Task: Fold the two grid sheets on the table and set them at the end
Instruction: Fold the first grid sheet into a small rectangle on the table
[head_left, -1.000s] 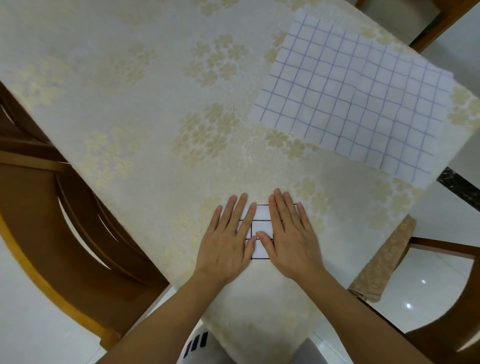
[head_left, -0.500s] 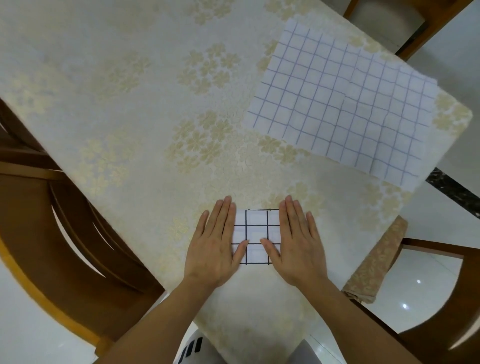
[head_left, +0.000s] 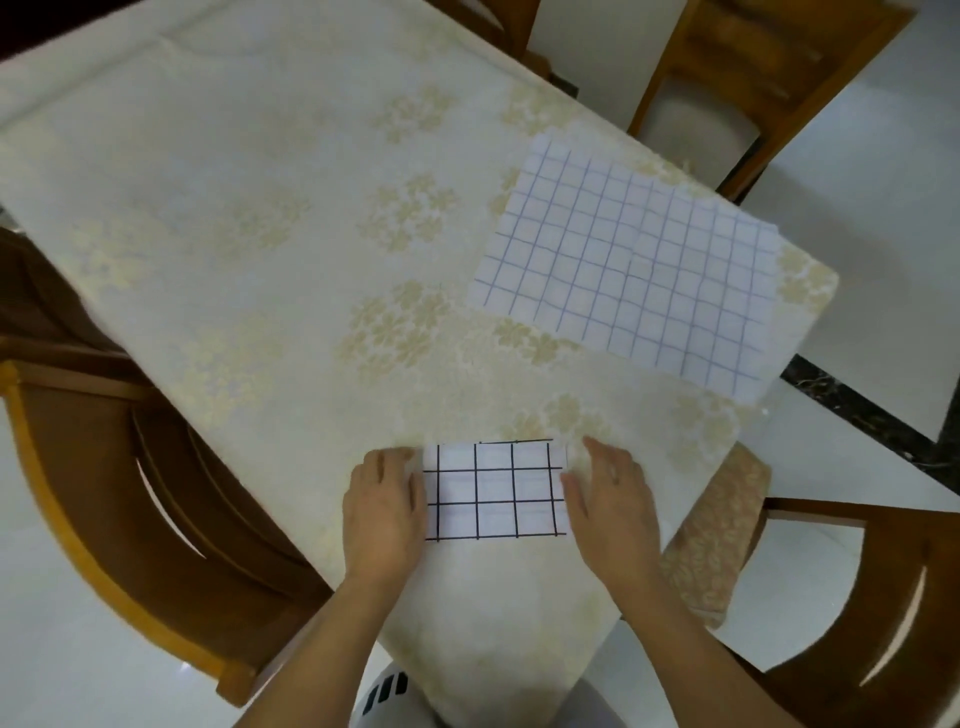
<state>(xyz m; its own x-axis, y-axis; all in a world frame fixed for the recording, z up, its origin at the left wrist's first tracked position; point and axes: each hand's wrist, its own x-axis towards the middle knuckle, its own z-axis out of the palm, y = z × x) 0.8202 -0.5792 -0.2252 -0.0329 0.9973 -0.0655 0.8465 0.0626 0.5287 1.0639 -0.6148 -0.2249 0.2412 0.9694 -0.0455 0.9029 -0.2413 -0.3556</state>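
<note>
A small folded sheet with a bold black grid (head_left: 496, 488) lies flat near the table's near edge. My left hand (head_left: 384, 512) rests palm down at its left edge, fingers slightly bent, thumb touching the paper. At the sheet's right edge lies my right hand (head_left: 613, 506), also palm down with fingers extended and thumb on the paper. Neither hand lifts the sheet. A larger unfolded sheet with a thin purple grid (head_left: 628, 280) lies flat at the table's right side, well away from both hands, one corner overhanging the edge.
The table (head_left: 260, 234) wears a cream floral cloth. Wooden chairs stand at the left (head_left: 130, 493), the far right (head_left: 727, 93) and the near right (head_left: 883, 597). White tiled floor surrounds the table.
Both hands have slid apart, from the middle of the folded sheet out to its left and right edges, uncovering its black grid. The camera has tilted up.
</note>
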